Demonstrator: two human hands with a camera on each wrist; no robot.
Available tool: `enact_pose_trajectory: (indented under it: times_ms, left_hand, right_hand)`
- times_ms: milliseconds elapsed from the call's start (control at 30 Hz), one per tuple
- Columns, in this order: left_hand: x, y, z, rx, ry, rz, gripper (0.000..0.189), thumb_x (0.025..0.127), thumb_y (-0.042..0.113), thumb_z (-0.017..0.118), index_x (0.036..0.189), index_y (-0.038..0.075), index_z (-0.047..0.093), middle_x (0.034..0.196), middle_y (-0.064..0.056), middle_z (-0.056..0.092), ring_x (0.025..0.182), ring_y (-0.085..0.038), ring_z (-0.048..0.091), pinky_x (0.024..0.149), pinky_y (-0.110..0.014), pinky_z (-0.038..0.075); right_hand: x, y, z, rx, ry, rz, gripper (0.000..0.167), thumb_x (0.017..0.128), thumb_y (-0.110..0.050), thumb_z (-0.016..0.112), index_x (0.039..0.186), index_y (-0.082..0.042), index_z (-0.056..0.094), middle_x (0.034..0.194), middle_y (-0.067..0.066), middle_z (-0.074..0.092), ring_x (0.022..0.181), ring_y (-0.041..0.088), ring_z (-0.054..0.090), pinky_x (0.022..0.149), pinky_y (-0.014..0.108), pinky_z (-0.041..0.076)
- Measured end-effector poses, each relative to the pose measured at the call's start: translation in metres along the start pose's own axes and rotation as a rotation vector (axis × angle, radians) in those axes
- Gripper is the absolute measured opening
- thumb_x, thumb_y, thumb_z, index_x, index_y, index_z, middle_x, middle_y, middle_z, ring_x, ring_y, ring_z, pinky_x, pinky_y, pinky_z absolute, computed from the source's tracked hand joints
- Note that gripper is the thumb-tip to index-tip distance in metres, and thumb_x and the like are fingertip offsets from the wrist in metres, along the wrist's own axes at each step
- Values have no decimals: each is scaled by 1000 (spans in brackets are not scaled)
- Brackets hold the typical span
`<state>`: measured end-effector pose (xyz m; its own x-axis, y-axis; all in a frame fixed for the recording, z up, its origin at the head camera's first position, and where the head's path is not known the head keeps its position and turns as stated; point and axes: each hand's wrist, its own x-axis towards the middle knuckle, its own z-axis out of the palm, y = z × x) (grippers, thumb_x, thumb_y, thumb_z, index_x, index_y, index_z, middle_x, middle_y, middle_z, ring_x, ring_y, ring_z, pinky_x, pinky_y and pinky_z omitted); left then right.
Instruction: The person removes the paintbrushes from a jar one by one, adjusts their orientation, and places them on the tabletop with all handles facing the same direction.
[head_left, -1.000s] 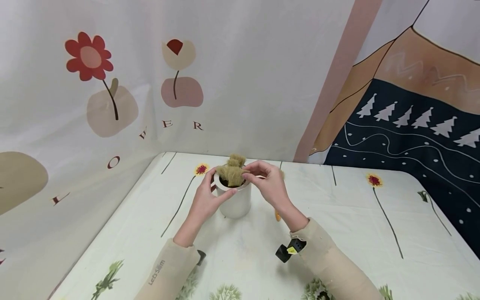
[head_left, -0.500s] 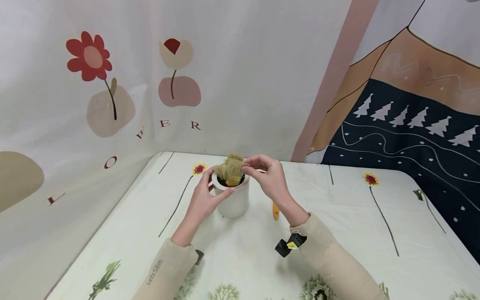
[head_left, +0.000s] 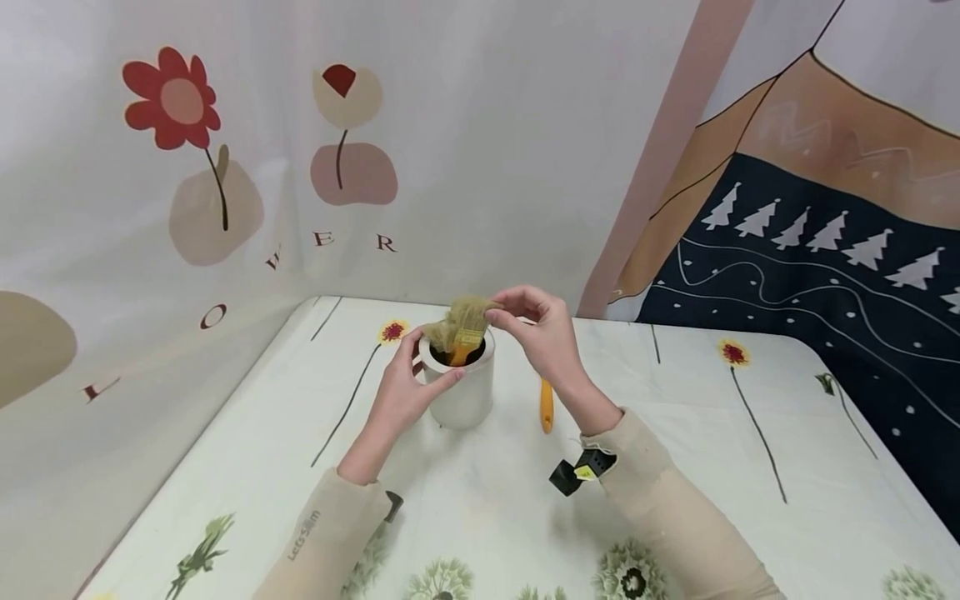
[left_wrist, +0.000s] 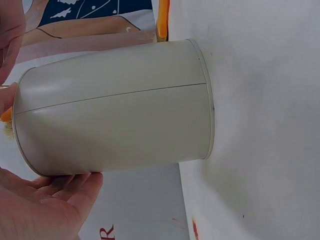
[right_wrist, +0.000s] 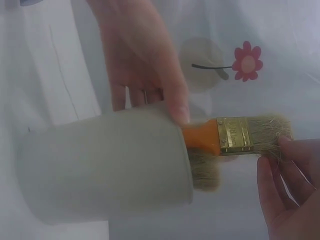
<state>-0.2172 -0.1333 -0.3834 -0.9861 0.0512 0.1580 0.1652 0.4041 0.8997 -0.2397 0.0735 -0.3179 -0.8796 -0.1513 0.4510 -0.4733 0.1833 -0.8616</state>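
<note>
A whitish cylindrical canister (head_left: 461, 404) stands upright on the table. My left hand (head_left: 400, 392) grips it near the rim, thumb in front and fingers on the far left side. With thumb and fingertips, my right hand (head_left: 551, 337) pinches the pale bristles of a paintbrush (right_wrist: 235, 135). This brush points bristles-up, its gold ferrule above the rim, and the lower end of its orange handle is hidden inside the canister. Beside it, the bristles of another brush (right_wrist: 205, 172) stick out over the rim.
An orange handle (head_left: 547, 407) lies on the table right of the canister, its far end hidden behind my right hand. The flower-printed tablecloth (head_left: 675, 467) reaches back to hanging printed cloths (head_left: 480, 167). A small black device (head_left: 581, 471) sits at my right cuff.
My right hand has risen slightly with the bristles, and the brush's ferrule and orange handle now show above the rim. My left hand keeps its grip on the canister.
</note>
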Motion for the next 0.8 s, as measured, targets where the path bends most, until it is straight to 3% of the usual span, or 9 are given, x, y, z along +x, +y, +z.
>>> enact_pose_trajectory:
  times_ms: [133, 367, 567, 700, 800]
  left_hand:
    - [2, 0, 0, 1, -5, -4, 86, 86, 28, 79, 154, 10, 28, 158, -12, 36, 148, -33, 35, 122, -49, 35]
    - [0, 0, -2, 6, -5, -23, 87, 86, 29, 79, 154, 11, 28, 158, -11, 36, 147, -32, 35, 122, -49, 36]
    - [-1, 0, -3, 19, -4, -21, 88, 86, 31, 79, 154, 10, 27, 159, -12, 35, 147, -32, 35, 122, -48, 36]
    - [0, 0, -3, 15, -7, -17, 89, 86, 32, 79, 155, 11, 27, 158, -12, 36, 147, -31, 36, 122, -46, 36]
    - [0, 1, -2, 10, -7, -12, 89, 86, 31, 79, 154, 11, 27, 158, -12, 36, 147, -31, 36, 122, -46, 36]
  right_hand:
    - [3, -5, -5, 37, 13, -13, 16, 91, -11, 72, 103, -1, 71, 98, 14, 71, 85, 4, 67, 86, 29, 60]
    - [10, -16, -15, 125, 41, -40, 16, 91, -4, 71, 104, 5, 69, 88, -10, 70, 81, 3, 69, 83, 25, 63]
    - [16, -28, -26, 172, 74, -57, 17, 91, -1, 70, 106, 7, 67, 87, -12, 70, 81, 5, 70, 81, 25, 63]
    - [21, -35, -37, 213, 106, -71, 12, 90, 0, 70, 101, -3, 70, 88, -10, 71, 81, 5, 70, 79, 24, 63]
    - [24, -40, -45, 233, 129, -87, 16, 90, 1, 70, 97, -14, 71, 89, -8, 72, 83, 6, 70, 79, 24, 63]
